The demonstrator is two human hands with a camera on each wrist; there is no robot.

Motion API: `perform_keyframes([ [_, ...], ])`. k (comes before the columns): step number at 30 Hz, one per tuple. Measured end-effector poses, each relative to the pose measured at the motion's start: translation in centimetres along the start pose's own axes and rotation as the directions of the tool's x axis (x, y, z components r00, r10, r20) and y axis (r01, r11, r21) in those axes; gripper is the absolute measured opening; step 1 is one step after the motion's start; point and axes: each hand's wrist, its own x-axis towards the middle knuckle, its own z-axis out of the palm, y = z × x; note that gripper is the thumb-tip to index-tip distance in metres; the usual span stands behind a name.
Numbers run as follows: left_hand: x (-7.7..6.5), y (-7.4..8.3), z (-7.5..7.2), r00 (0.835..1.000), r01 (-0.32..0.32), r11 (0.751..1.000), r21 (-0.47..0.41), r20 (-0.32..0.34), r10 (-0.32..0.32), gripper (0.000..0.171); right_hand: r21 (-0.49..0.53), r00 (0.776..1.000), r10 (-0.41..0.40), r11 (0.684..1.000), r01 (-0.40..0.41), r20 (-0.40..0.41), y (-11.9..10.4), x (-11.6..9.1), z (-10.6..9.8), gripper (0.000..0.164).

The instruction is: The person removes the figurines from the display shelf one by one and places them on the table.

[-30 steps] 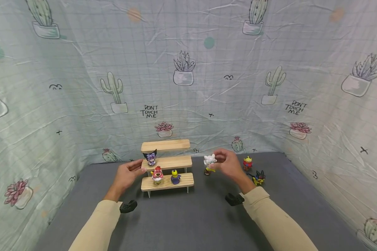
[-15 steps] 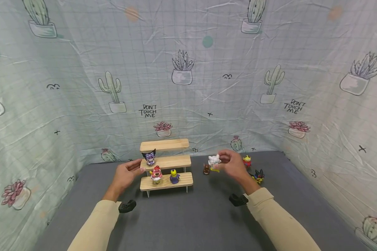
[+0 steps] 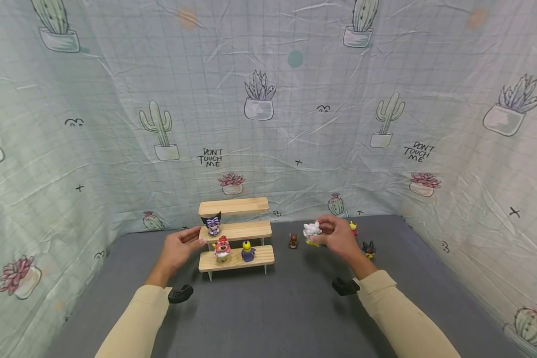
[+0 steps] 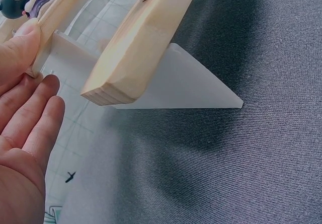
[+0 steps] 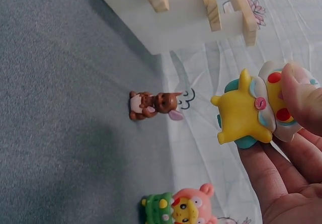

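With its thumb and index finger, my left hand (image 3: 177, 249) grips the left end of the middle board of a three-tier wooden display stand (image 3: 236, 231). In the left wrist view, the thumb (image 4: 22, 48) lies against the board end and the other fingers spread below. My right hand (image 3: 340, 239) pinches a white-hooded yellow figurine (image 5: 239, 114) by its head, above the table right of the stand. A purple figurine with black ears (image 3: 213, 226) sits on the middle board. On the lowest board stand a pink figurine (image 3: 222, 249) and a purple-caped yellow one (image 3: 248, 251).
Left of my right hand, a small brown figurine (image 3: 293, 240) stands on the grey table (image 3: 268, 313). Beyond that hand are a dark-eared figurine (image 3: 369, 249) and a red-and-green one (image 3: 353, 228). A pink-and-green figurine (image 5: 176, 206) shows in the right wrist view. Patterned cloth (image 3: 277, 144) hangs behind.
My right hand has moved right with the white-hooded figurine, away from the stand, uncovering the brown figurine. The left hand keeps its place at the stand.
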Motion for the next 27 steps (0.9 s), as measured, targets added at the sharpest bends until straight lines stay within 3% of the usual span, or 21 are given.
perform_keyframes([
  [27, -0.2, 0.4, 0.1, 1.000, 0.004, 1.000, 0.012, 0.002, -0.004, 0.059, -0.053, 0.998, 0.011, 0.998, -0.014, -0.057, 2.5, -0.4, -2.3, 0.042],
])
